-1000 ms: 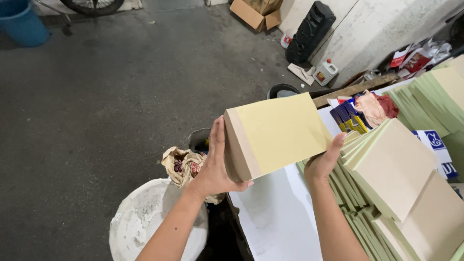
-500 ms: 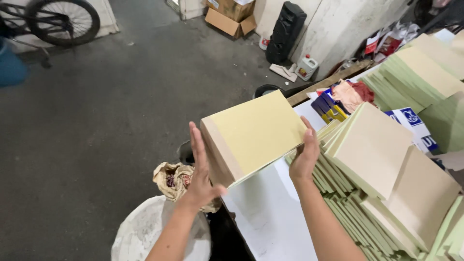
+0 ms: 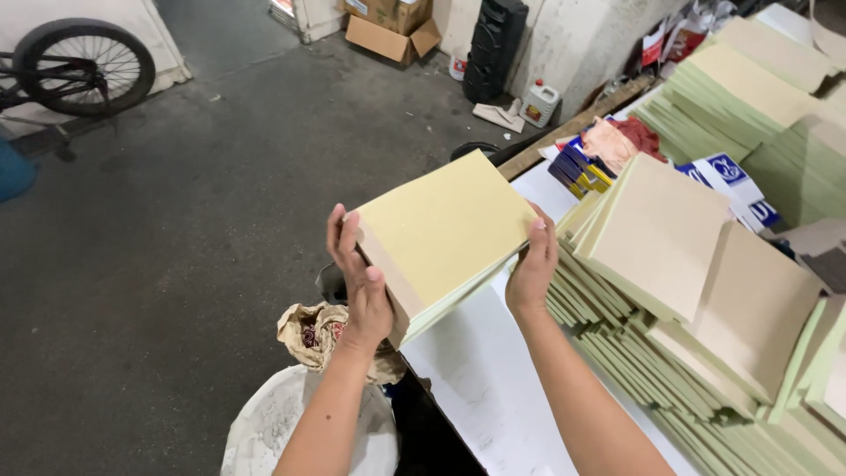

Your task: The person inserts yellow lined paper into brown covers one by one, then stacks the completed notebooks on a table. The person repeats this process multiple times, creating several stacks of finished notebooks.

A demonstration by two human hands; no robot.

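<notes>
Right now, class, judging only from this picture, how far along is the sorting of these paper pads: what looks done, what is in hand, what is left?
Done: many pale green pads lie overlapped in rows on the white table, with more stacks behind. In hand: one yellow-topped pad is held above the table edge, left hand and right hand on opposite edges. Left: this pad is not yet set down; two tan-topped pads lie loose and askew.

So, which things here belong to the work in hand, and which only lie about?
In the work:
- pad, yellow-green, held between left hand and right hand
- stacks of like pads on the white table

Lying about:
- bicycle wheel
- cardboard box
- black speaker
- white jug
- crumpled bag
</notes>
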